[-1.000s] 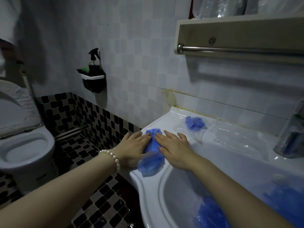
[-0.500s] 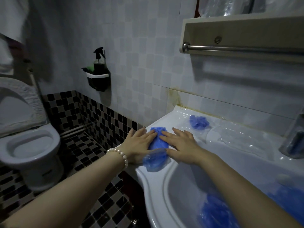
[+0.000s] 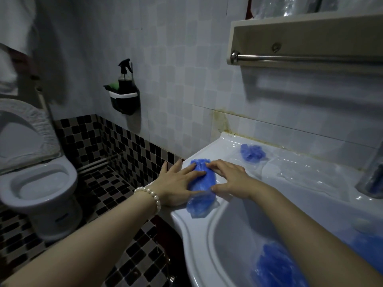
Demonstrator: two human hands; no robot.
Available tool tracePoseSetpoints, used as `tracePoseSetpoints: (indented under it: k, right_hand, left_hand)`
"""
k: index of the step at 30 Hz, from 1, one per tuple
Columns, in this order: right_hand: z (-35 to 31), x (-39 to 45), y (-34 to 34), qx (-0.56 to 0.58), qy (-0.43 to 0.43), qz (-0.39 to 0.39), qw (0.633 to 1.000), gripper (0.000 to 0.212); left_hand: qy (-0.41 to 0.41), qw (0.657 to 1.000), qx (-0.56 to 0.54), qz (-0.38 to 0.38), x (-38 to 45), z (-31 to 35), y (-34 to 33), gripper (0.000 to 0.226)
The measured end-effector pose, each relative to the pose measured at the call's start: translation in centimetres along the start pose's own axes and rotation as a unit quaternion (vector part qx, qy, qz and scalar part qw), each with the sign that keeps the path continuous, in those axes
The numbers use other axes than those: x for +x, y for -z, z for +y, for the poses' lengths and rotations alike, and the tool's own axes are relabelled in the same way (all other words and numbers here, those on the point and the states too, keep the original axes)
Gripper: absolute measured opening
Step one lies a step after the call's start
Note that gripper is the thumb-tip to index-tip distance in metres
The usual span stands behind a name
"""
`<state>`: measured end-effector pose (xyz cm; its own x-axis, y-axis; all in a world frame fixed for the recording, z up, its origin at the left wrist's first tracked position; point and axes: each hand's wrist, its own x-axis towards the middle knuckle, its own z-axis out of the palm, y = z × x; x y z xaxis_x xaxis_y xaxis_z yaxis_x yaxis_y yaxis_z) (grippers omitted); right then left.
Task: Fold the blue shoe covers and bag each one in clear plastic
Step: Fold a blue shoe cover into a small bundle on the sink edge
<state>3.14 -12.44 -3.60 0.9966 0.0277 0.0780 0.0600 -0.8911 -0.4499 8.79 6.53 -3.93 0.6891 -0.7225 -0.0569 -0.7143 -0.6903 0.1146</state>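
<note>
The shoe cover (image 3: 202, 179) lies on the sink rim (image 3: 182, 222). The left hand (image 3: 176, 183) and right hand (image 3: 230, 179) press it with flat, open fingers; smoothing outward should squeeze air out before folding.

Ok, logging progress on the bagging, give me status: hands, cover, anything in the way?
Left hand and right hand flat, pressing the blue shoe cover on the sink rim. Its near end sits in clear plastic. Nothing in the way.

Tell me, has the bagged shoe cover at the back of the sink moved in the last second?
No. The bagged shoe cover lies in the same spot on the sink ledge below the stained wall corner; only the camera shifted.
</note>
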Motion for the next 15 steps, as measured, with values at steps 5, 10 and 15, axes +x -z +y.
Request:
tracePoseSetpoints:
  k: [5, 10, 15]
  right_hand:
    - [0.3, -0.5, -0.3, 0.069, 0.039, 0.047, 0.996, 0.062]
    - [-1.9, -4.8, -0.3, 0.133, 0.146, 0.081, 0.977, 0.046]
    - [-2.7, -8.3, -4.1, 0.069, 0.186, 0.125, 0.972, 0.053]
  left_hand:
    - [0.002, 1.0, 0.023, -0.015, 0.4, -0.2, -0.2, 0.072]
    - [0.001, 0.999, 0.041, -0.019, 0.5, -0.1, -0.1, 0.078]
    - [0.006, 0.999, 0.041, -0.022, 0.5, -0.1, -0.2, 0.083]
